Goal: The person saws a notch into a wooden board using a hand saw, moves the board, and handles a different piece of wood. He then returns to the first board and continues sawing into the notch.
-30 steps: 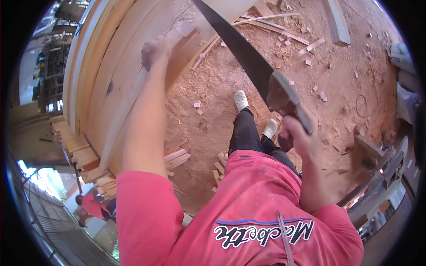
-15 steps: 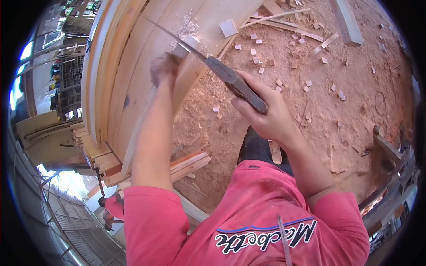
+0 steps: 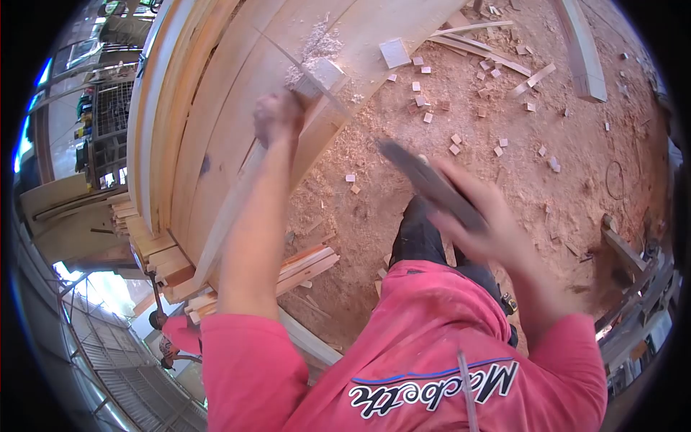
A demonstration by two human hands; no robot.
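Note:
My left hand (image 3: 277, 115) grips a thin wooden strip (image 3: 237, 198) that lies along the edge of the pale plank bench (image 3: 216, 86); the strip's cut end (image 3: 320, 75) sticks out just past my fingers. My right hand (image 3: 489, 227), blurred by motion, is closed on the dark handle of a handsaw (image 3: 432, 186). The saw's thin blade (image 3: 306, 68) runs up and left across the strip's end, beside a small heap of sawdust (image 3: 313, 50).
A square offcut (image 3: 394, 52) lies on the bench edge. The sawdust-covered floor (image 3: 461, 115) holds several small wood blocks and long slats (image 3: 475, 43). Stacked boards (image 3: 162, 259) sit under the bench. Another person in red (image 3: 169, 335) stands far below left.
The saw came down from raised onto the strip's end, and my right hand has since pulled the handle back toward me. My left hand kept its hold on the strip.

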